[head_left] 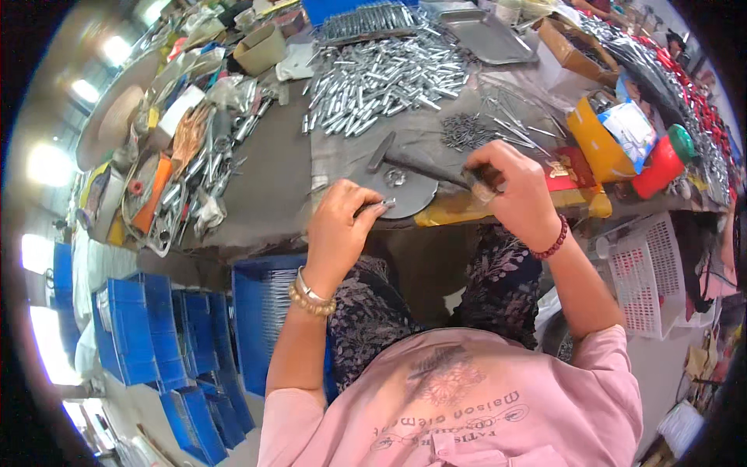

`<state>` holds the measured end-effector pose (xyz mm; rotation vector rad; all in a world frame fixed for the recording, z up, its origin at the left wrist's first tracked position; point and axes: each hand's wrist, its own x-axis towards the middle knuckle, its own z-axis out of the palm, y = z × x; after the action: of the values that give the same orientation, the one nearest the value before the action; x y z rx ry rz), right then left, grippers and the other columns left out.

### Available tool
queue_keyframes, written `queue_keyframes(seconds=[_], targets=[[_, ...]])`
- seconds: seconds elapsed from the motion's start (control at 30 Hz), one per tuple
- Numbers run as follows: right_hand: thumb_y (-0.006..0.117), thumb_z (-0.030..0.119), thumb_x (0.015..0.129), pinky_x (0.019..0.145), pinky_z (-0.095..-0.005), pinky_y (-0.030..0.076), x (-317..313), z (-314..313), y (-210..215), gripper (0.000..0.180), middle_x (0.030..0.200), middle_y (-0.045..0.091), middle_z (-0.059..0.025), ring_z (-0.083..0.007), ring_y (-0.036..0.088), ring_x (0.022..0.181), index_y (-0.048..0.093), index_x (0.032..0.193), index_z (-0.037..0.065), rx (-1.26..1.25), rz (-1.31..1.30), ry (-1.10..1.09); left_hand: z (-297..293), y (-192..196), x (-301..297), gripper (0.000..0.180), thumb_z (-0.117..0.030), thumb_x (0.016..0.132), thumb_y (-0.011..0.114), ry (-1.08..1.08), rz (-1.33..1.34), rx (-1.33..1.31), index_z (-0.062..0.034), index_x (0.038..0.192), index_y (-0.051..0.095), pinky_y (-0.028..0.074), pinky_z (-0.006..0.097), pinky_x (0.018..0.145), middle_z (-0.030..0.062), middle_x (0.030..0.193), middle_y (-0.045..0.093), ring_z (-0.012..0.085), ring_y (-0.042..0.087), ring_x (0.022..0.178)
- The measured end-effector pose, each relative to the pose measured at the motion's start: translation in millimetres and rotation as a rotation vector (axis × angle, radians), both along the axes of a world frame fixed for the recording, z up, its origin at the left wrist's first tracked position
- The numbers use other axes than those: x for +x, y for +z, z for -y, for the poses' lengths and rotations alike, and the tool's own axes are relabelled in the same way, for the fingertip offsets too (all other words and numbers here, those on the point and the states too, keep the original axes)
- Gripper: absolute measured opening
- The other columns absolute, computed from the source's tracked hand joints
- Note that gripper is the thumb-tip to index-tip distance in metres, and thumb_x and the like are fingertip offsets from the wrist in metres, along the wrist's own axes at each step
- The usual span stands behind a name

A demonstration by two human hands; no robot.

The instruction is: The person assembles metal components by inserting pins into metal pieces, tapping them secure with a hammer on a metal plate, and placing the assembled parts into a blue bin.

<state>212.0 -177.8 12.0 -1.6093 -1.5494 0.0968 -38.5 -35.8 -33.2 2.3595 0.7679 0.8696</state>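
Left hand (pixel 340 222) pinches small metal tube (pixel 379 205) at round steel plate (pixel 405 189). Right hand (pixel 513 191) closed on hammer (pixel 416 163); head just above plate. Tube pile (pixel 385 78) behind.

Small metal piece (pixel 379 205) in left hand (pixel 336 226) mostly covered by fingers; shape unclear. Hammer (pixel 412 163) handle end buried in right hand (pixel 517 194) grip. Dark fasteners (pixel 464 131) too small to identify individually.

Cluttered grey workbench (pixel 272 187), blue crates (pixel 132 327) stacked on floor at left, bright ceiling lights (pixel 47 163) w/ glare.
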Motion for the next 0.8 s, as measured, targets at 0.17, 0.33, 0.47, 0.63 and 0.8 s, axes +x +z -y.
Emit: queue_keyframes(seconds=[0.17,0.33,0.47,0.63,0.8], targets=[[0.075,-0.006,0.086,0.069,-0.0252,0.052,-33.3,-31.9,-32.8,0.024,0.093,0.066,0.0010,-0.0050,0.062,0.080,0.063,0.107,0.002,0.118,-1.001,0.197,0.6,-3.4,-0.1,0.012,-0.015,0.089,0.079,0.007,0.036,0.028,-0.0067,0.097,0.074,0.051,0.039,0.073,0.0076,0.094,0.063,0.0273,0.064,0.083],[0.072,-0.009,0.084,0.070,-0.0337,0.054,-25.8,-24.8,-41.6,0.022,0.096,0.068,-0.0042,-0.0132,0.068,0.080,0.068,0.102,0.002,-0.104,-0.527,0.071,1.5,2.4,-1.9,0.012,-0.009,0.089,0.080,0.033,-0.015,-0.083,-0.0026,0.098,0.076,0.050,0.032,0.075,0.0066,0.090,0.062,0.0208,0.063,0.083],[0.072,-0.004,0.079,0.082,-0.0405,0.056,-26.7,-15.8,-32.9,0.025,0.097,0.067,-0.0094,-0.0288,0.068,0.093,0.074,0.101,0.007,-0.025,0.174,0.084,-1.8,-1.7,-2.5,0.012,-0.008,0.089,0.080,-0.008,0.016,-0.119,-0.0023,0.099,0.076,0.050,0.032,0.076,0.0063,0.091,0.062,0.0204,0.063,0.084],[0.070,-0.002,0.076,0.089,-0.0434,0.055,-30.2,-16.1,-32.8,0.027,0.097,0.064,-0.0080,-0.0310,0.065,0.099,0.074,0.101,0.009,-0.074,0.363,0.098,-1.5,2.6,-0.8,0.014,-0.008,0.089,0.080,0.008,0.004,-0.094,-0.0016,0.101,0.077,0.050,0.032,0.080,0.0066,0.094,0.063,0.0207,0.063,0.088],[0.069,-0.001,0.076,0.088,-0.0421,0.055,-29.6,-21.5,-37.4,0.026,0.097,0.062,-0.0071,-0.0297,0.065,0.098,0.073,0.100,0.009,0.019,0.385,0.122,-5.7,-3.6,0.1,0.013,-0.009,0.089,0.079,-0.011,0.037,-0.127,-0.0029,0.101,0.078,0.051,0.034,0.079,0.0066,0.095,0.064,0.0215,0.064,0.088]])
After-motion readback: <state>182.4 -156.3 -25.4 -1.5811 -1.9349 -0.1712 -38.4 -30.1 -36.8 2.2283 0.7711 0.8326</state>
